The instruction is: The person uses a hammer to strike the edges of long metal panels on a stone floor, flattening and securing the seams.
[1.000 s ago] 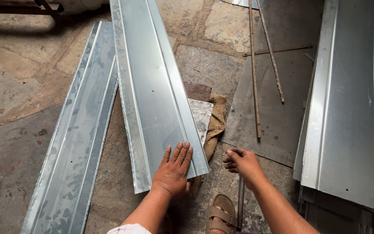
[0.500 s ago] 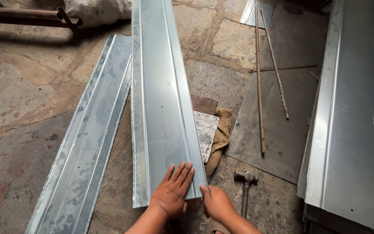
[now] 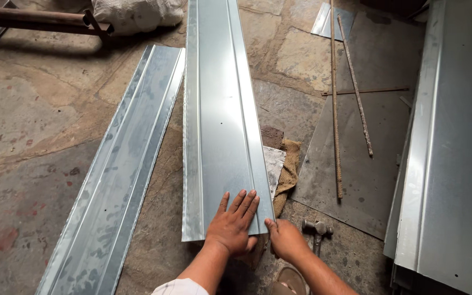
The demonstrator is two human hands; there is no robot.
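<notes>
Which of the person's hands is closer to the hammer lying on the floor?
The right hand. It grips the near right corner of the folded metal sheet, just left of the hammer and apart from it. The left hand lies flat on the sheet, farther left.

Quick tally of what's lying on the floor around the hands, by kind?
Long folded metal sheets, loose: 2 (under the left hand; beside it)
Stack of metal sheets: 1
Thin steel rods: 2
Hammer: 1, by the right hand
Flat dark plate: 1
Total: 7
</notes>
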